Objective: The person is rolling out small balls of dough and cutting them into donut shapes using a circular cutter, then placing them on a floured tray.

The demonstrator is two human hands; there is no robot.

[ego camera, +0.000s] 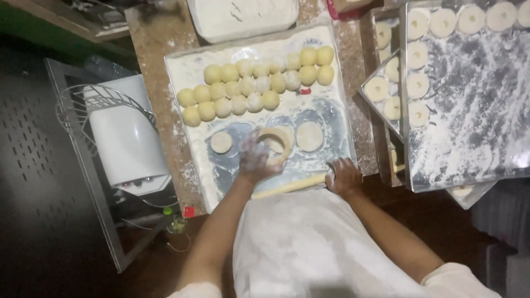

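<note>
Left hand (255,160) grips a dough ring (276,144) over the floured tray (337,118), below rows of dough balls (256,83). Right hand (343,175) clasps a rolling pin (290,186) at the tray's near edge.

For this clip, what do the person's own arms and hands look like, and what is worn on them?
Both forearms are bare, with no gloves, watch or rings visible. Short white sleeves show at the bottom edge of the frame, above a white apron or shirt front. The left hand is heavily dusted with white flour; the right hand carries much less. The picture is too blurred to show finer marks.
</note>
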